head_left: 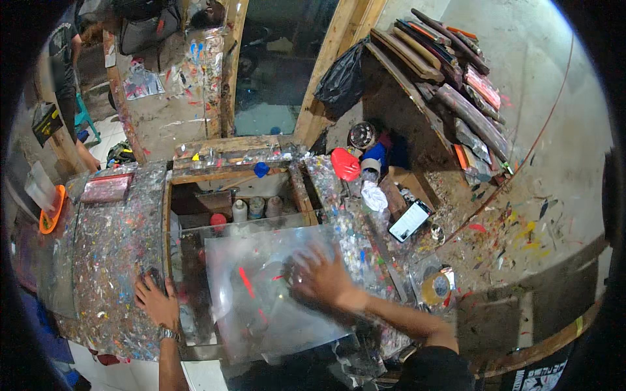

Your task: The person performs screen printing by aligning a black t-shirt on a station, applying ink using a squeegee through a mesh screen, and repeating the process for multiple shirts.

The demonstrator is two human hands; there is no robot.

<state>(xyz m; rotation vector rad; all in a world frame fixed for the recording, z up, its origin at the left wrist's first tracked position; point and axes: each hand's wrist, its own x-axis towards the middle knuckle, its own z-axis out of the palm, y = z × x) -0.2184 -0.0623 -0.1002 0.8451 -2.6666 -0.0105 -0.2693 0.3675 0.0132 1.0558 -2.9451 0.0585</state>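
On the glass-topped bench lies a clear plastic sheet with red smears. My right hand presses flat on it, fingers spread, slightly blurred. My left hand rests open on the paint-spattered worktop just left. Small paint bottles stand behind, probably four.

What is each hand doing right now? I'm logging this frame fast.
Left hand: open, fingers flat on the paint-spattered table, holding nothing.
Right hand: open, fingers spread, pressed on the clear sheet, blurred.
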